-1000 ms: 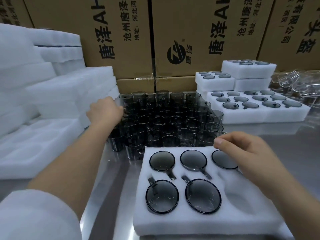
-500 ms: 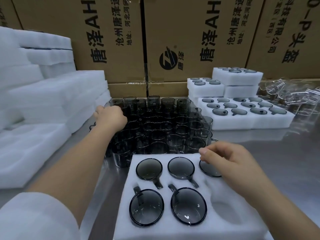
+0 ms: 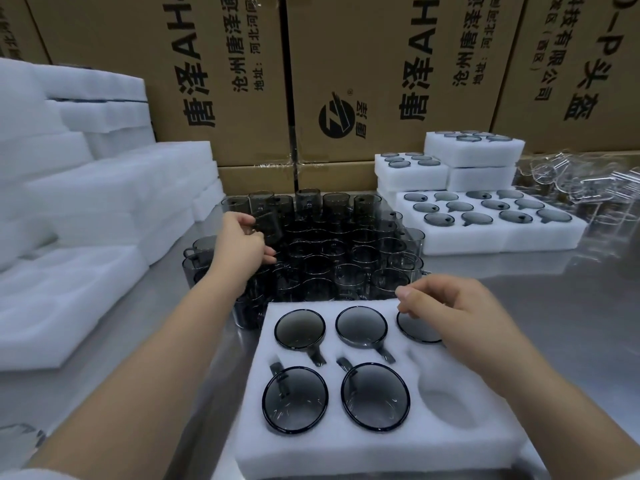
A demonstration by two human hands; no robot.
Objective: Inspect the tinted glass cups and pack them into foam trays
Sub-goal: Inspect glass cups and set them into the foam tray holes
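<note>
near foam tray [image 3: 381, 453] holds five tinted cups [image 3: 295, 400] in pockets

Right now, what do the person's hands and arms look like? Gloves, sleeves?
No gloves: left hand and right hand are bare, with no watch or band visible on either wrist. Forearms are uncovered. A white sleeve shows at the bottom-left corner, high on the left arm; the right arm leaves the frame before any sleeve appears.

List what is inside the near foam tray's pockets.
Five tinted cups sit in the foam tray's pockets, three far, two near; the near-right pocket is empty. The right hand covers part of the far-right cup, hiding its handle and any grip.
</note>
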